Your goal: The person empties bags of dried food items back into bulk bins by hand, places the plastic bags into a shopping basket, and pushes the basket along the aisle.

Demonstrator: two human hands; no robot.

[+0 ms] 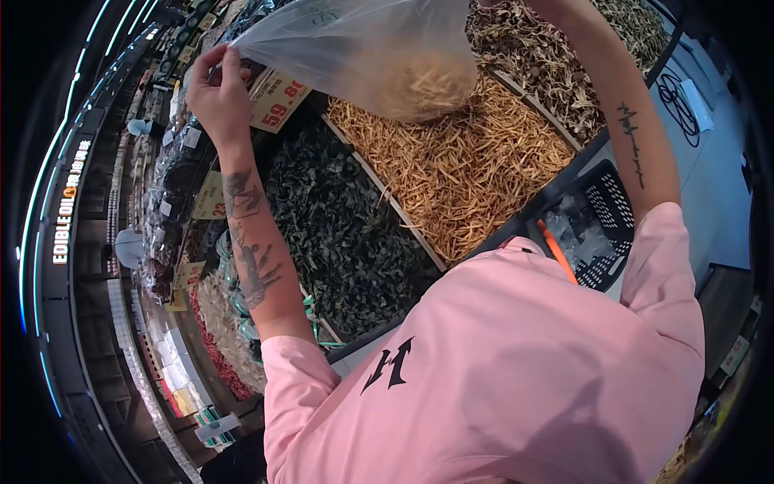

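Note:
A clear plastic bag (322, 52) is stretched across the top of the view, with a small heap of yellow dried strips (427, 81) in its lower corner. My left hand (218, 85) pinches one corner of the bag between thumb and fingers. At the top edge my right hand (552, 6) is mostly cut off, so its fingers and anything in them are hidden. Below the bag lies a bin of the same yellow dried strips (476, 173). Dark dried leaves (347, 226) fill the neighbouring bin on the left.
Greyish-brown dried goods (556, 77) fill the bin beyond a divider (536, 109). A black basket (609, 210) with crumpled plastic and an orange handle (556, 250) sits by my body. Price signs (278, 101) stand along the left side, with store shelves (121, 323) beyond.

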